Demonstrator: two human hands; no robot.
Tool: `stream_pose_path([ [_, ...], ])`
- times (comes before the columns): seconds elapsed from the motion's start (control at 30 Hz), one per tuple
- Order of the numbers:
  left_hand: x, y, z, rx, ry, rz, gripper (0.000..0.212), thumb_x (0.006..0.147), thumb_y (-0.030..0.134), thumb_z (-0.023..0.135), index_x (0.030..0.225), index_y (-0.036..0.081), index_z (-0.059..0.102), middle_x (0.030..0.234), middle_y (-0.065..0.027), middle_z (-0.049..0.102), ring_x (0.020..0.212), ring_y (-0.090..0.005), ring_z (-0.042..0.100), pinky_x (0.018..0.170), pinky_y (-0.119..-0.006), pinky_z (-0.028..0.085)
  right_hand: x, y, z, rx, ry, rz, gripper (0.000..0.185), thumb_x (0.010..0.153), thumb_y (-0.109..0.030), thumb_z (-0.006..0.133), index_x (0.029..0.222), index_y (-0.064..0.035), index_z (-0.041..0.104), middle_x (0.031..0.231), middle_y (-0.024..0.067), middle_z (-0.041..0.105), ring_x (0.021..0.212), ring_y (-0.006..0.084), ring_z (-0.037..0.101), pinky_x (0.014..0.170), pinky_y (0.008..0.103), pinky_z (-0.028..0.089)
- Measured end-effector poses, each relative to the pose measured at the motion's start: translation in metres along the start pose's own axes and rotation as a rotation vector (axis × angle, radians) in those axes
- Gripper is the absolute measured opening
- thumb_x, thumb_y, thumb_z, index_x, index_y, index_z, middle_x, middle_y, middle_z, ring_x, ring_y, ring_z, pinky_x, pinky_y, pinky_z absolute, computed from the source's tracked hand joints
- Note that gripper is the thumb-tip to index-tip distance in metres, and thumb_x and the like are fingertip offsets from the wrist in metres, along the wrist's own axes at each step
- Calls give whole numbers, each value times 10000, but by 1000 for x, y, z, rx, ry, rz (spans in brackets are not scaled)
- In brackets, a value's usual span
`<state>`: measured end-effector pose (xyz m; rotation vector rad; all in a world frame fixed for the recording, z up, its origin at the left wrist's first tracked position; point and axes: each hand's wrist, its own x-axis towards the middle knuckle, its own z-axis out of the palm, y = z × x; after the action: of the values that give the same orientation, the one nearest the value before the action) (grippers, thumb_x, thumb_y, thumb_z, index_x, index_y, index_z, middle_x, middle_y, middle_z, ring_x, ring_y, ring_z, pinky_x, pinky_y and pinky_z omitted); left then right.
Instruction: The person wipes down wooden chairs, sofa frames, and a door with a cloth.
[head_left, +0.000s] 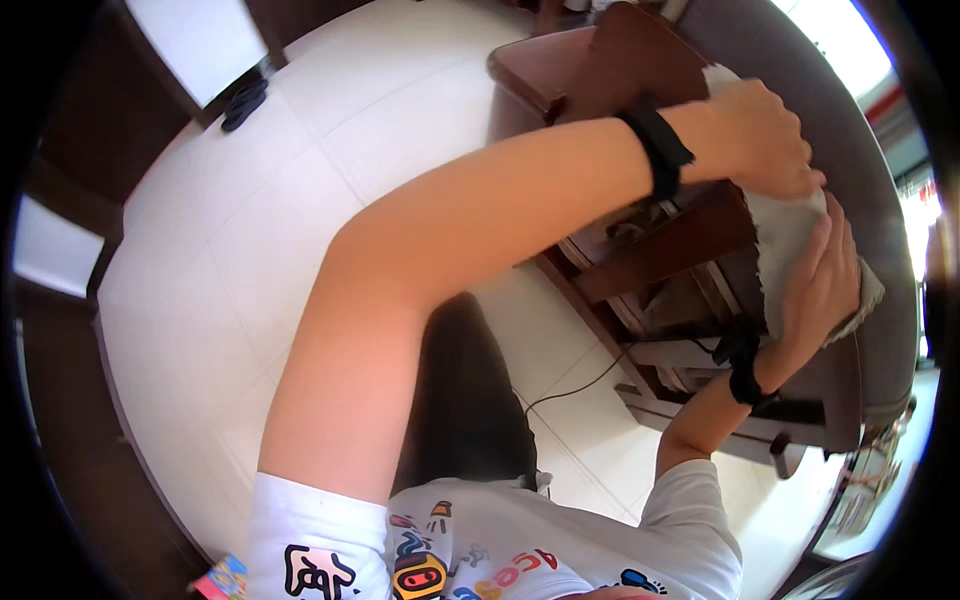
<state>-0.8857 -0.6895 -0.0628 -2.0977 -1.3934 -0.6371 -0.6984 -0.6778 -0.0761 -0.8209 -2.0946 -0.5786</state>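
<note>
A light grey-beige cloth (776, 232) with frayed edges lies against the dark brown padded surface of what looks like a sofa (862, 180). My left hand (765, 139) is on the cloth's upper part, its fingers curled over and partly hidden. Lower down, my right hand (821, 277) is on the same cloth, its fingers bent over it and close together. The two hands nearly meet at the fingertips. Each wrist wears a black strap. Cloth sticks out past both hands.
Beside my hands is a dark wooden frame (667, 244) with slats and objects inside. A thin dark cable (581, 390) runs from it over pale floor tiles (277, 202). Dark shoes (245, 105) lie by a brown cabinet (97, 142). A colourful packet (223, 577) is at lower left.
</note>
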Motion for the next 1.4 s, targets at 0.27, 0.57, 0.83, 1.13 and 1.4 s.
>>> stream_pose_path([
  [0.27, -16, -38, -26, -177, -222, -27, 561, 1001, 438, 286, 1049, 71, 707, 994, -143, 725, 928, -368, 690, 835, -484, 522, 24, -29, 11, -213, -145, 219, 445, 1036, -354, 321, 1214, -82, 624, 1135, 162, 671, 1069, 367, 620, 914, 425, 465],
  [0.57, -28, -62, 4, -116, -2, 123, 298, 940, 231, 462, 1011, 78, 707, 963, -155, 726, 911, -353, 701, 771, -469, 554, 26, -5, 47, -400, -109, 34, 383, 1001, -328, 337, 1157, -125, 622, 1027, 178, 689, 981, 388, 640, 851, 482, 483],
  [0.83, -16, -66, 20, -26, 173, 215, 268, 940, 215, 456, 964, 92, 692, 937, -158, 722, 874, -345, 702, 740, -492, 553, 30, -16, 57, -429, -175, 106, 332, 988, -265, 366, 1038, -75, 633, 955, 184, 693, 910, 388, 654, 806, 502, 497],
  [1.13, -23, -76, 18, 182, 246, 318, 169, 897, 161, 514, 918, 101, 670, 813, -126, 710, 732, -304, 705, 611, -448, 559, 42, -22, 54, -430, -243, 90, 318, 976, -212, 388, 915, -39, 648, 888, 191, 696, 837, 392, 665, 754, 525, 508],
  [1.4, -36, -93, 2, 270, 301, 342, 164, 918, 116, 462, 915, 54, 614, 781, -145, 678, 720, -334, 693, 605, -473, 546, 49, -42, 66, -427, -93, 96, 381, 955, -236, 403, 824, -58, 713, 885, 172, 719, 819, 358, 690, 754, 492, 525],
])
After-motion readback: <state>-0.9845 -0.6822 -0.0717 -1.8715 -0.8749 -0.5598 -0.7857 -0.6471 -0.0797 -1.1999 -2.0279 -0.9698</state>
